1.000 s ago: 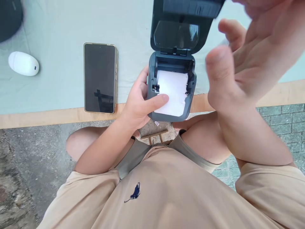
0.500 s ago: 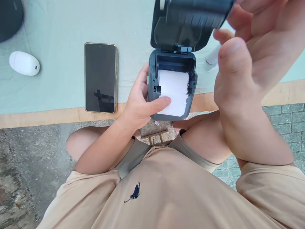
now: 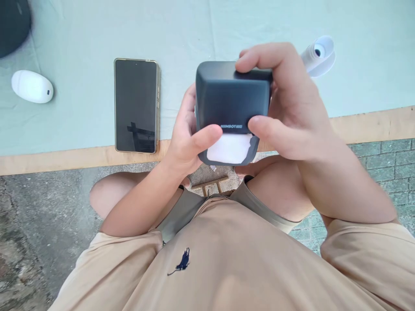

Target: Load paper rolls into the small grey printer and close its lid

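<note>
A dark label printer (image 3: pixel 231 101) marked NIIMBOT is held over the table's front edge, its lid folded down over the body. White label paper (image 3: pixel 228 148) sticks out from under the lid's near edge. My left hand (image 3: pixel 191 138) grips the printer's left side, the thumb lying by the paper and the lid edge. On the right, my right hand (image 3: pixel 288 103) clasps the lid, fingers over its far edge and thumb on the near corner. Whether the lid is fully latched I cannot tell.
A phone (image 3: pixel 136 106) lies on the pale green tablecloth (image 3: pixel 181 30), left of the printer. Farther left are a white rounded device (image 3: pixel 32 86) and a dark round object (image 3: pixel 13 26). A white roll (image 3: pixel 317 56) lies at the right. The wooden table edge (image 3: pixel 372 125) runs along the front.
The printer's lid has swung from standing open down over the paper compartment. My right hand has come down and left onto the lid; my left hand keeps its hold.
</note>
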The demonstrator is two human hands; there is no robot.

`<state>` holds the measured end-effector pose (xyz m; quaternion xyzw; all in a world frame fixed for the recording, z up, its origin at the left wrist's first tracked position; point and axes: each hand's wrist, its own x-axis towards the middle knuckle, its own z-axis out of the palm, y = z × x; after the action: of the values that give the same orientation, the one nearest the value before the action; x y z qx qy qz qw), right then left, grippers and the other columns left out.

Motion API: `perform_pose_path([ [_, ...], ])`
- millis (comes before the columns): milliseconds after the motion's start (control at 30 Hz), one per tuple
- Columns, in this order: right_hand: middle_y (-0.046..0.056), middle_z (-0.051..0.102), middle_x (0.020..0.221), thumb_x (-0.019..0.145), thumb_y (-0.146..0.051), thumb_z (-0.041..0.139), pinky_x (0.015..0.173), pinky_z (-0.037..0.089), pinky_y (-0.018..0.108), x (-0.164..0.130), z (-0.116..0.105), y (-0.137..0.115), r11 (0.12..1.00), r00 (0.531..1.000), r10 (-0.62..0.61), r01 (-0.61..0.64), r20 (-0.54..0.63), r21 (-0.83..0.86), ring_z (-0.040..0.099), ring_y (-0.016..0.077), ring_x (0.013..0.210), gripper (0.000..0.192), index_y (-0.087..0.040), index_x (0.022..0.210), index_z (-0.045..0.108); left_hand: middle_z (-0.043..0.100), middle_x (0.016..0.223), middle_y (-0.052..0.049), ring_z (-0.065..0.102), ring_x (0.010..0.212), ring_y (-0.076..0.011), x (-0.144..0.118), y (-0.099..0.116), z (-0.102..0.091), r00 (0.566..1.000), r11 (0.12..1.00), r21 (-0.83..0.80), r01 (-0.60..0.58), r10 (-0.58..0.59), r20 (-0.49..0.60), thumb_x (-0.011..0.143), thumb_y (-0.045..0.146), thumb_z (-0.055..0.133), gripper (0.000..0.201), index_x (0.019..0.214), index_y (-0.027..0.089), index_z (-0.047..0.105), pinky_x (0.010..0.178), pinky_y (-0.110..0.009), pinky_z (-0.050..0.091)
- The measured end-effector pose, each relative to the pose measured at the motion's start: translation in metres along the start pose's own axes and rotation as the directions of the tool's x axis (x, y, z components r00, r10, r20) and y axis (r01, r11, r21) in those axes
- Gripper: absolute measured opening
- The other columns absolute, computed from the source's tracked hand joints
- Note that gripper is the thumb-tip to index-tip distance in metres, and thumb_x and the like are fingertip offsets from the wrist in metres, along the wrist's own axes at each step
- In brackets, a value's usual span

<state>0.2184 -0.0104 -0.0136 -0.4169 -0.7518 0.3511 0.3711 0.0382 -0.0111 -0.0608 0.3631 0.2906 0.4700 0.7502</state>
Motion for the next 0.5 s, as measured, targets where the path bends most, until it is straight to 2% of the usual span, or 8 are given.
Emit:
perform_pose_path([
  [167, 0.006, 0.055, 0.134, 0.087, -0.038, 0.061, 0.111, 0.052, 0.042, -0.0023, 0.0038, -0.0096, 0.984, 0.996, 0.079, -0.086, 0.052, 0.155, 0.054, 0.019, 0.126, 0.04, -0.024, 0.122, 0.048, 0.065, 0.115, -0.01, 0.052, 0.137, -0.0375, -0.004, 0.0055, 0.0067, 0.998, 0.998, 0.054, 0.018, -0.015, -0.056, 0.077, 0.053, 0.07, 0.05, 0.116, 0.024, 0.056, 0.093, -0.045, 0.059],
  [267, 0.006, 0.055, 0.133, 0.088, -0.038, 0.061, 0.107, 0.055, 0.043, -0.0035, 0.0041, -0.0101, 0.976, 0.991, 0.117, -0.127, 0.065, 0.178, 0.056, 0.0193, 0.125, 0.038, -0.023, 0.12, 0.048, 0.065, 0.117, -0.01, 0.053, 0.136, -0.0377, -0.0046, 0.0071, 0.0065, 0.998, 0.998, 0.055, 0.039, -0.036, -0.057, 0.077, 0.046, 0.071, 0.049, 0.118, 0.024, 0.054, 0.095, -0.046, 0.058],
  [400, 0.005, 0.053, 0.139, 0.089, -0.043, 0.061, 0.097, 0.061, 0.04, -0.005, 0.0048, -0.0091, 0.961, 0.975, 0.199, -0.213, 0.097, 0.178, 0.059, 0.0201, 0.123, 0.043, -0.025, 0.126, 0.046, 0.067, 0.115, -0.01, 0.061, 0.125, -0.0365, -0.004, 0.0077, 0.0056, 0.997, 0.997, 0.051, 0.065, -0.063, -0.041, 0.08, 0.043, 0.069, 0.044, 0.117, 0.024, 0.054, 0.084, -0.041, 0.059],
  [500, 0.003, 0.052, 0.143, 0.09, -0.043, 0.059, 0.097, 0.061, 0.037, -0.0066, 0.0001, -0.0118, 0.977, 0.978, 0.163, -0.179, 0.129, 0.119, 0.058, 0.0196, 0.125, 0.045, -0.027, 0.13, 0.046, 0.067, 0.116, -0.009, 0.063, 0.123, -0.0344, -0.0029, 0.0058, 0.0051, 0.999, 0.999, 0.028, 0.037, -0.036, -0.029, 0.08, 0.039, 0.07, 0.044, 0.119, 0.024, 0.054, 0.078, -0.037, 0.059],
])
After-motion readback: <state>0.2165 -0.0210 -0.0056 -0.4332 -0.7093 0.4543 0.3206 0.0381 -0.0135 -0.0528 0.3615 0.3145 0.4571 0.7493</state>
